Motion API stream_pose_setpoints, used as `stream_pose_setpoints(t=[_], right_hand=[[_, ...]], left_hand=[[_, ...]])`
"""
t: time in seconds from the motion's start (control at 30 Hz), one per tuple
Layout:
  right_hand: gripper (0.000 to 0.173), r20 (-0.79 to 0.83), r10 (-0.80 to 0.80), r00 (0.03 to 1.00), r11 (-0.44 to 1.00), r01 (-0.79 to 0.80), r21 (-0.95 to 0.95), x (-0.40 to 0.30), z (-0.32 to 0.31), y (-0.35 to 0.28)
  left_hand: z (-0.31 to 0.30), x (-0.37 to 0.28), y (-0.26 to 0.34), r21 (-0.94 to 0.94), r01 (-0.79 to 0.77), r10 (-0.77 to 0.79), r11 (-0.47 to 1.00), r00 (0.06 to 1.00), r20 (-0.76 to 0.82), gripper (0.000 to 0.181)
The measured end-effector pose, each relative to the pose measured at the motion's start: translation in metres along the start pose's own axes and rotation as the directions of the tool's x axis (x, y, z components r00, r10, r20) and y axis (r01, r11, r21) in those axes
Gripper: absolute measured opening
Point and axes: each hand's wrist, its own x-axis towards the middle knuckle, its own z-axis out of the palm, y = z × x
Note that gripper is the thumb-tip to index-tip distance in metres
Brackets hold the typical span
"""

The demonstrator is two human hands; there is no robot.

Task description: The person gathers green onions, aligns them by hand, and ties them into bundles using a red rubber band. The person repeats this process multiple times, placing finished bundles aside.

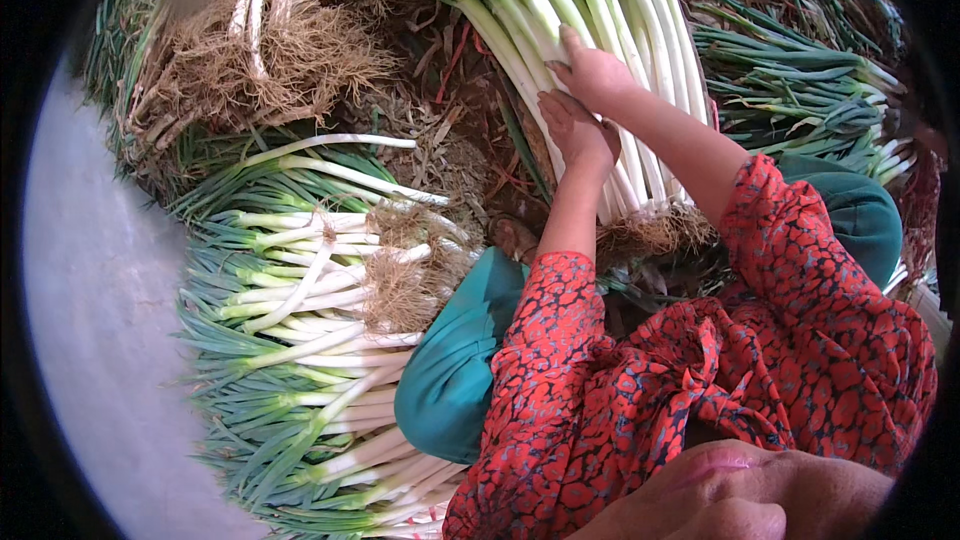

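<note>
Large green onions [652, 52] with white stalks lie side by side in front of me, roots [660, 231] towards me and green leaves pointing away. My left hand [576, 127] rests on the white stalks at the left of this bunch. Just above it, my right hand [592, 73] lies on the stalks too, its fingers pointing up and left. The two hands are close together, and the undersides of both are hidden. Whether either hand grips a stalk does not show.
A long pile of green onions [322, 360] lies at my left beside my knee. Rooty bundles [300, 67] stand at upper left, more green onions [802, 75] at right. Dry leaves and red strips litter the ground [442, 142]. A pale floor [105, 315] borders the left pile.
</note>
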Motion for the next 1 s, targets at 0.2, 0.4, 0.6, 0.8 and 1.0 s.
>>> stream_pose_setpoints(t=[0.2,0.4,0.6,0.8,1.0], right_hand=[[0.052,0.069,-0.012,0.998,0.993,0.020,-0.120,0.003,-0.004,0.002],[0.031,-0.058,-0.214,0.975,0.977,0.214,-0.001,-0.066,0.000,0.033],[0.022,0.022,-0.201,0.979,0.979,0.202,-0.021,-0.151,0.018,0.065],[0.022,0.248,-0.544,0.801,0.817,0.573,-0.059,-0.211,0.022,0.028],[0.025,0.683,-0.499,0.533,0.696,0.716,-0.050,-0.235,0.034,0.037]], left_hand=[[0.015,-0.017,-0.012,0.675,-0.134,0.214,0.725,0.976,-0.037,0.079],[0.011,-0.013,-0.020,0.845,-0.201,0.144,0.496,0.978,0.148,0.078],[-0.025,-0.026,0.004,0.558,-0.142,0.069,0.817,0.986,0.150,0.075],[-0.059,-0.056,0.037,0.626,-0.259,0.277,0.735,0.958,0.071,0.052],[-0.123,-0.141,0.114,0.523,-0.668,0.825,0.530,0.549,-0.136,0.031]])
